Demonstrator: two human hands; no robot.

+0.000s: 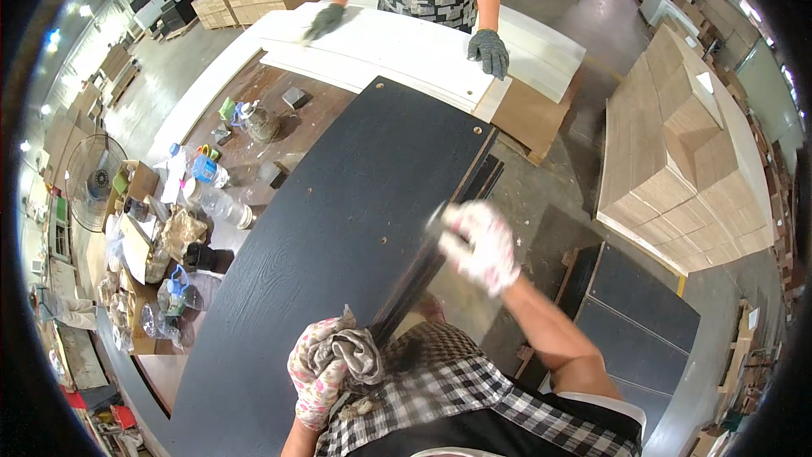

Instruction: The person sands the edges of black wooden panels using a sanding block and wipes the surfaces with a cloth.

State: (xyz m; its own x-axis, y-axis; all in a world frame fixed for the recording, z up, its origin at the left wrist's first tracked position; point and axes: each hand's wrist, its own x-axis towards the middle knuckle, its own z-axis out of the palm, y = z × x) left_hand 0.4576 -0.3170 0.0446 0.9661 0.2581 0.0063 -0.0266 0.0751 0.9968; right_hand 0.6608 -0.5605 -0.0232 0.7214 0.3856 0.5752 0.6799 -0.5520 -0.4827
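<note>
A long dark panel (338, 203) with a faint wood grain and a few small holes lies before me, on top of other dark boards. My left hand (315, 372), in a white flower-patterned glove, is closed around a crumpled grey rag (353, 357) by the panel's near right edge. Farther up that same edge is my right hand (482, 245), gloved alike and smeared by motion. Its fingers are pinched at the rim around a small greyish thing (436, 222) too blurred to name.
Across from me a person in dark gloves (488, 54) touches white panels (381, 42). Plastic bottles (218, 203), a spray bottle (258, 121) and a cluttered cardboard box (148, 313) stand left. Stacked cartons (677, 161) and more dark panels (634, 313) are at right.
</note>
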